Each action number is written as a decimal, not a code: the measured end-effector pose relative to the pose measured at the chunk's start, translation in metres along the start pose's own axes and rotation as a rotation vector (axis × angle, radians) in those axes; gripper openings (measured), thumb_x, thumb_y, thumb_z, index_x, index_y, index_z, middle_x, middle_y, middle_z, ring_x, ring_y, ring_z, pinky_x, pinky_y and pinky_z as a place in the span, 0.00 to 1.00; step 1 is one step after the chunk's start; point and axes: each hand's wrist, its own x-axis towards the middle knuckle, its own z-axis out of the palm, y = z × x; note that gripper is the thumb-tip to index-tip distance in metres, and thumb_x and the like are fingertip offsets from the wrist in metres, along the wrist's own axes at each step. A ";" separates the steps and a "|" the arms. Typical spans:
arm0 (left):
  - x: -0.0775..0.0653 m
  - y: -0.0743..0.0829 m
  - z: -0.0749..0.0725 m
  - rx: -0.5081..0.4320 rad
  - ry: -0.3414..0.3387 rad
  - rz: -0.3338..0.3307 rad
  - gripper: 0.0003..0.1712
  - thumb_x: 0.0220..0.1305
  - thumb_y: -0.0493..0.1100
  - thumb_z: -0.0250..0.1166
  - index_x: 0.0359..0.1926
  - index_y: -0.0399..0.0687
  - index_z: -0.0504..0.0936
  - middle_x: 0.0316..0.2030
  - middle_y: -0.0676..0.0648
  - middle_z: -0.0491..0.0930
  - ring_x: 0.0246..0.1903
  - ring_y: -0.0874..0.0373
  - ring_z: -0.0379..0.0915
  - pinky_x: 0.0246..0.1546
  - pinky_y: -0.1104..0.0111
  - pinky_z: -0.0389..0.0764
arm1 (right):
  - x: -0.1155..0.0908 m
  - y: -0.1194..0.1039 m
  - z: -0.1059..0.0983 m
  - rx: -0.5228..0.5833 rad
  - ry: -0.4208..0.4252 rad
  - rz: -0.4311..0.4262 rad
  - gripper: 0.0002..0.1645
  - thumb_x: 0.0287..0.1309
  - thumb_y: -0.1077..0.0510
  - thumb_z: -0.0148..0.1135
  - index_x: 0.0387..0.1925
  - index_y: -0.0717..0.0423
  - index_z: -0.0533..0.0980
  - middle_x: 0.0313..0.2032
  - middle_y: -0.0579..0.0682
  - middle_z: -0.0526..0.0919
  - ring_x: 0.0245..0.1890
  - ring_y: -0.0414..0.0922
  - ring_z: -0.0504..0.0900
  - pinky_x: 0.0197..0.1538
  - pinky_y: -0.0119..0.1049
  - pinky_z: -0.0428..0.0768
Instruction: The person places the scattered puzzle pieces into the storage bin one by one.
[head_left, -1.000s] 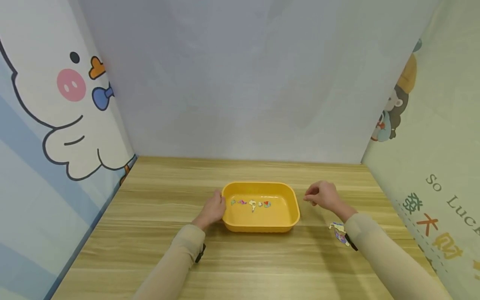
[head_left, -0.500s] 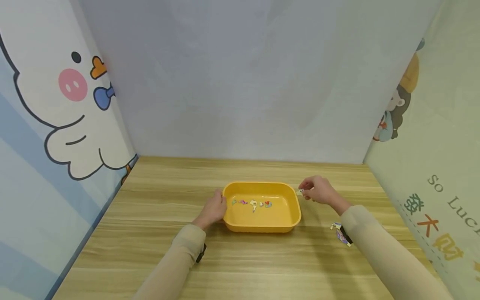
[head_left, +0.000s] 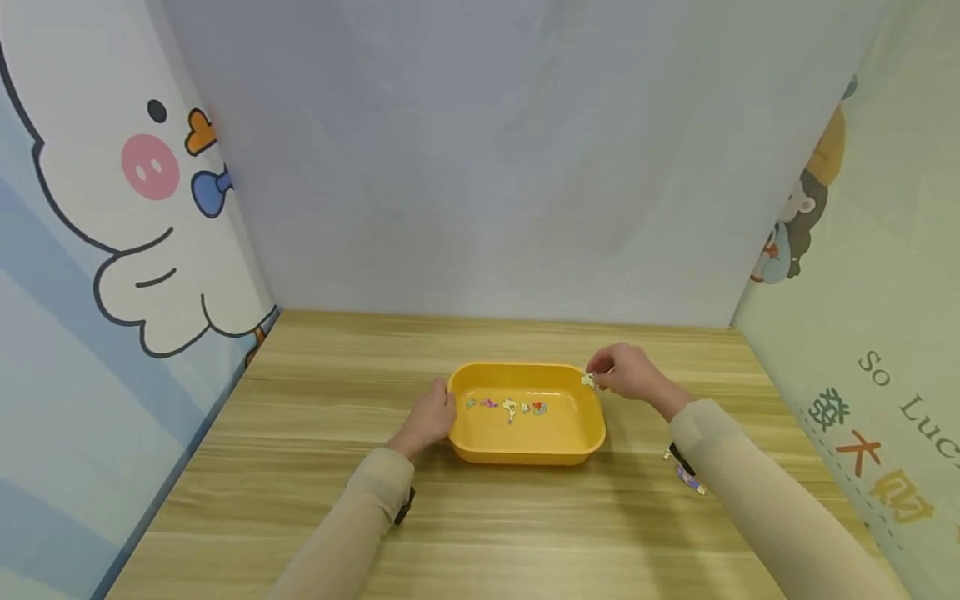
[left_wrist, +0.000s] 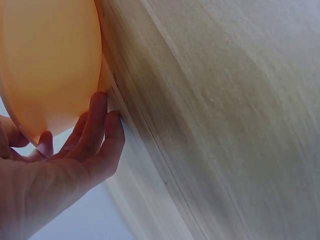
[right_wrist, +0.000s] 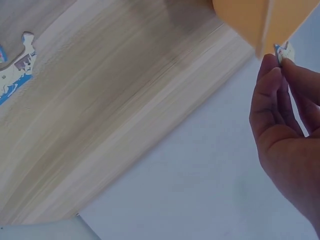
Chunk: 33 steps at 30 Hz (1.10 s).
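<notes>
A yellow plastic tray [head_left: 525, 442] stands on the table, with several small printed puzzle pieces [head_left: 510, 408] in a row on its floor. My left hand [head_left: 429, 415] holds its left end; in the left wrist view curled fingers [left_wrist: 95, 125] rest against the tray's outer wall. Between thumb and fingertips my right hand [head_left: 628, 373] pinches a small white puzzle piece [head_left: 588, 380] over the tray's right rim. The right wrist view shows that piece's blue edge [right_wrist: 278, 52] close to the yellow wall.
More printed pieces [head_left: 690, 479] lie on the table right of the tray, partly hidden under the right forearm. The wood-grain table [head_left: 337, 375] meets a grey back wall [head_left: 480, 167]. Cartoon-printed side panels stand left [head_left: 172, 275] and right [head_left: 885, 275].
My right hand has moved left and away from me, bringing the puzzle piece from beside the tray to over its right rim. The left hand stays on the tray.
</notes>
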 end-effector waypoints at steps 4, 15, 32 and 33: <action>0.000 0.001 0.001 0.013 0.017 0.014 0.10 0.75 0.40 0.42 0.47 0.38 0.65 0.30 0.42 0.73 0.28 0.52 0.72 0.28 0.64 0.75 | 0.004 -0.004 0.002 -0.025 -0.003 -0.005 0.08 0.55 0.70 0.61 0.39 0.66 0.80 0.30 0.52 0.82 0.28 0.47 0.82 0.31 0.37 0.79; -0.004 0.002 0.001 0.011 0.029 0.038 0.08 0.74 0.39 0.42 0.44 0.38 0.65 0.26 0.42 0.72 0.25 0.52 0.72 0.25 0.64 0.75 | 0.014 -0.020 0.014 -0.210 -0.039 -0.042 0.07 0.56 0.69 0.62 0.36 0.61 0.82 0.31 0.51 0.81 0.33 0.46 0.78 0.39 0.40 0.78; -0.003 0.000 -0.001 0.001 0.012 0.021 0.10 0.75 0.40 0.41 0.48 0.38 0.64 0.27 0.42 0.72 0.25 0.53 0.72 0.26 0.64 0.75 | 0.031 -0.035 0.032 -0.183 -0.160 0.085 0.09 0.51 0.74 0.62 0.34 0.63 0.82 0.27 0.51 0.77 0.21 0.43 0.77 0.25 0.33 0.78; -0.004 0.000 -0.002 0.005 0.018 0.033 0.09 0.75 0.39 0.41 0.47 0.37 0.64 0.27 0.42 0.72 0.25 0.52 0.72 0.25 0.64 0.75 | 0.032 -0.035 0.034 -0.190 -0.165 0.083 0.09 0.51 0.74 0.62 0.34 0.63 0.82 0.27 0.51 0.76 0.21 0.43 0.77 0.25 0.33 0.78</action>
